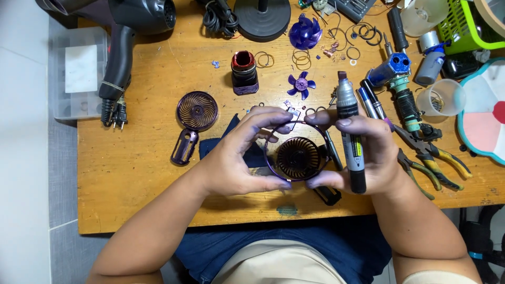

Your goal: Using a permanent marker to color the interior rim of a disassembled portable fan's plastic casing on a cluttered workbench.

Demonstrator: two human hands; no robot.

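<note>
A round purple fan grille (298,158) is held above the wooden table (158,173), pinched at its rim between the left hand (239,158) and right hand (363,152); a grey marker (350,131) is apparently kept clamped under the right fingers, ready for use.

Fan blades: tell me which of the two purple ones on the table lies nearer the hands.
The small purple fan blade, lying flat just above the hands beside the dark motor housing. The larger purple fan blade sits farther back, near the black round base.
</note>
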